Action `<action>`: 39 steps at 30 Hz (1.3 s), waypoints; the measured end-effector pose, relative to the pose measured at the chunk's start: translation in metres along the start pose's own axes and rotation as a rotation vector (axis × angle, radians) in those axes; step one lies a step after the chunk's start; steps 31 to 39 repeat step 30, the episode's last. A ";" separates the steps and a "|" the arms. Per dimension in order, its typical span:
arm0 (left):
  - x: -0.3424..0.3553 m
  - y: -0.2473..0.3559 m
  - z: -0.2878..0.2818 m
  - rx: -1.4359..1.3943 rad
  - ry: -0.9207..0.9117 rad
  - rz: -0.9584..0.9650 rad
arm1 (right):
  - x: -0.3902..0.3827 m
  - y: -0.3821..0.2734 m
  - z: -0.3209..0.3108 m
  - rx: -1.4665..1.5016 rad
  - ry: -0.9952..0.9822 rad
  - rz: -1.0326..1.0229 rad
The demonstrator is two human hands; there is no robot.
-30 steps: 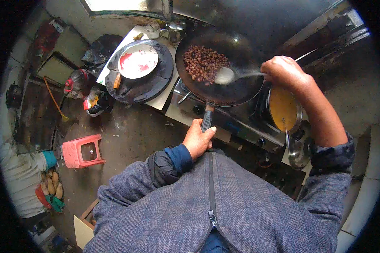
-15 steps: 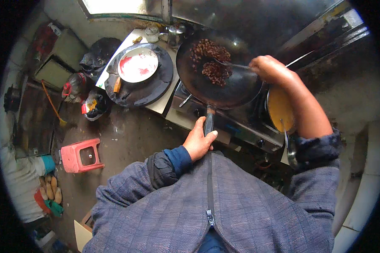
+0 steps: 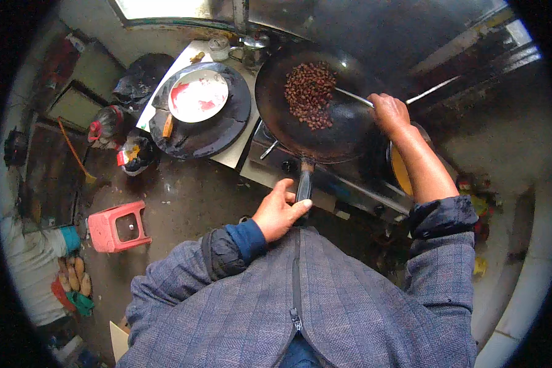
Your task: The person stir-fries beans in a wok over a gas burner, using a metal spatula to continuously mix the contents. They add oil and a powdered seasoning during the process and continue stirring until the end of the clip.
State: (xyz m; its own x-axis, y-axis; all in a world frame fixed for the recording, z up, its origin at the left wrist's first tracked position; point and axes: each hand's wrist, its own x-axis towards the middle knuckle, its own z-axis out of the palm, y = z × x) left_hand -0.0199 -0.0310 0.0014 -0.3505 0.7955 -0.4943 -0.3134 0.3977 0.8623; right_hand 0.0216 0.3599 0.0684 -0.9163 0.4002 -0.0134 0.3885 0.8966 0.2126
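A dark wok (image 3: 349, 138) sits on the stove, holding a heap of small reddish-brown pieces (image 3: 310, 101) that look like peanuts. My left hand (image 3: 277, 211) is loosely closed about the wok's black handle (image 3: 304, 181), thumb over it and index finger lifted away. In my right hand (image 3: 390, 113) is a long-handled metal stirring tool (image 3: 352, 96), gripped partway along the shaft. Its light rear end sticks out past my fist. The tool's head is hidden at the right edge of the heap, so its shape cannot be made out.
Left of the wok, a round dark board (image 3: 230, 132) bears a red-stained white bowl (image 3: 199, 96) and a wooden-handled knife (image 3: 168, 126). A pan of yellowish liquid (image 3: 401, 168) stands under my right forearm. On the floor are a pink stool (image 3: 118, 226) and bagged items (image 3: 136, 156).
My right hand has come down slightly with the stirring tool, whose head has shifted right. The pieces have merged into one heap. My left hand's grip has loosened, fingers drawn left of the handle.
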 end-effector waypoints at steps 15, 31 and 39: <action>0.117 -0.012 -0.243 -0.209 0.737 -0.045 | -0.004 0.038 -0.127 -0.263 -0.434 -0.078; 0.186 -0.042 -0.336 -0.480 0.883 -0.106 | -0.002 -0.038 -0.152 -0.275 -0.379 -0.112; 0.186 -0.042 -0.336 -0.480 0.883 -0.106 | -0.002 -0.038 -0.152 -0.275 -0.379 -0.112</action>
